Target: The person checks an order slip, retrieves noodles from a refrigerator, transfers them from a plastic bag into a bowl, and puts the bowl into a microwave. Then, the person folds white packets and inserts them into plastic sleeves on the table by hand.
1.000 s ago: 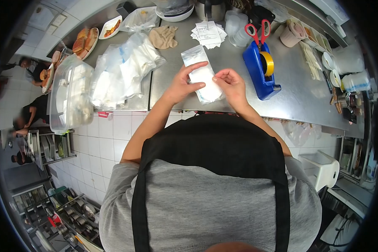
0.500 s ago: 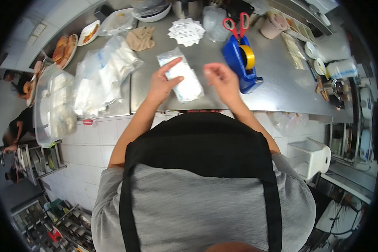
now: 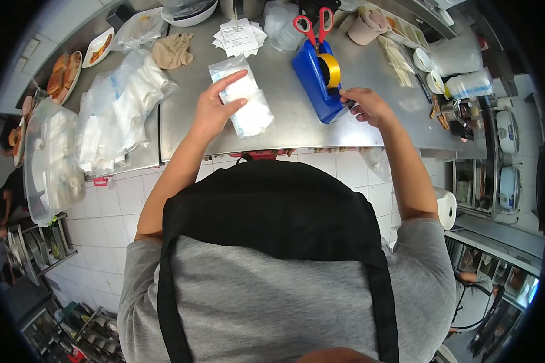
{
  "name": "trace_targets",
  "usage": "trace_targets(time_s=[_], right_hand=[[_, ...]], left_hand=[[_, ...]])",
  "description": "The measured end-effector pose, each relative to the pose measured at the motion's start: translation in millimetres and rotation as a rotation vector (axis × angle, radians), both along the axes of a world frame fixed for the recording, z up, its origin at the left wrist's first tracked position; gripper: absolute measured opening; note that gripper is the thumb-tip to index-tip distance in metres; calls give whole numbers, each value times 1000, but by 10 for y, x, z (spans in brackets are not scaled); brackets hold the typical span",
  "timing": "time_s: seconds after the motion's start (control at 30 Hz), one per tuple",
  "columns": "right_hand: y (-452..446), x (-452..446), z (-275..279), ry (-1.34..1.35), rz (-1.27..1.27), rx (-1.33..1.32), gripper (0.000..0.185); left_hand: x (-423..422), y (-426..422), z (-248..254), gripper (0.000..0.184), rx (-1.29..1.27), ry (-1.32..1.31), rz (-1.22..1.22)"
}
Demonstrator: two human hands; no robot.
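Observation:
My left hand [image 3: 214, 110] holds a clear plastic packet with white contents [image 3: 252, 112] at the counter's front. Its index finger and thumb lie apart across the packet's top; the other fingers are hidden. To the right stands a blue tape dispenser [image 3: 313, 81] with a yellow roll of tape [image 3: 329, 71]. My right hand [image 3: 367, 106] is at the dispenser's near, cutter end, fingertips pinched together where the tape comes off. The strip between them is hard to make out. Red-handled scissors [image 3: 313, 25] stick up from the dispenser's far end.
Bagged white packets [image 3: 118, 109] and a clear plastic tub [image 3: 51, 160] are on the left. A brown cloth [image 3: 173, 51], spiked paper slips [image 3: 238, 37] and clear cups [image 3: 281, 31] sit along the back. A pink-filled container [image 3: 367, 27] and wrapped chopsticks [image 3: 398, 63] lie right.
My right hand has moved right, from beside the packet to the dispenser's cutter end, and its fingers have closed there. My left hand stays on the packet. The whole view has shifted.

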State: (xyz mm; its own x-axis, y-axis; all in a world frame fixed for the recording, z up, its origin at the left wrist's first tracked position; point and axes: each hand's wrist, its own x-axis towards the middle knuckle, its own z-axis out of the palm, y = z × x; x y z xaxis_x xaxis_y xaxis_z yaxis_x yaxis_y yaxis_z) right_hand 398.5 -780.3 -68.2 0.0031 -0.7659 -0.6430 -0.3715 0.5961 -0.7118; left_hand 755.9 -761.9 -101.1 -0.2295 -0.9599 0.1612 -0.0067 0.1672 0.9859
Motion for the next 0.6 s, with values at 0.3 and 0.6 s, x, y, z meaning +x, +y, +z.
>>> trace_targets(time_s=[0.3,0.6], right_hand=[[523,-236,-71,-663,-222,-223,26],[800,-278,-683,-526,-320,-231,24]], left_hand=[[-5,46,-4,55,4,31,-1],[-84,31,82,55,43,60,-25]])
